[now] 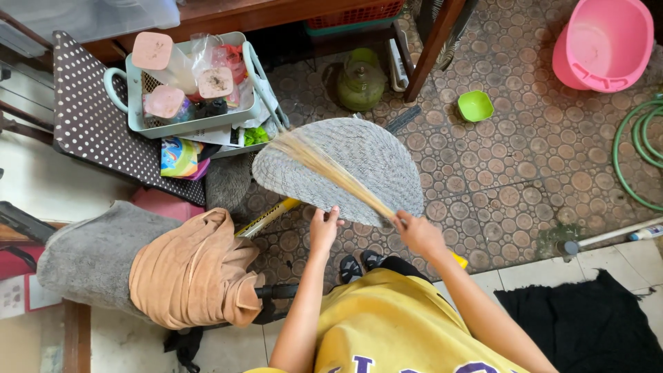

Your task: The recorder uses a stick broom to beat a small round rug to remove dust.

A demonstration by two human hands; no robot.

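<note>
Holding a round woven tray (345, 169) up over the patterned floor (511, 173), person in yellow shirt (394, 331) stands at the near edge. Left hand (323, 231) grips the tray's near rim, fingers curled over it. Right hand (418, 233) is closed around a bundle of straw-coloured broom sticks (331, 169), which lies diagonally across the tray face, fanning toward far left. Tray is tilted, seen mostly face-on, in the middle of the scene.

Far left: pale green basket (138, 117) with pink-lidded containers (153, 50) sits on a polka-dot seat (90, 117). Near left: grey cloth (90, 255) with tan cloth (197, 273) draped over it. Far right: pink basin (604, 43), small green bowl (475, 106) on the floor, green hose (632, 148) at the right edge. Green kettle (360, 83) far, under a wooden piece of furniture. Black mat (587, 324) near right.
</note>
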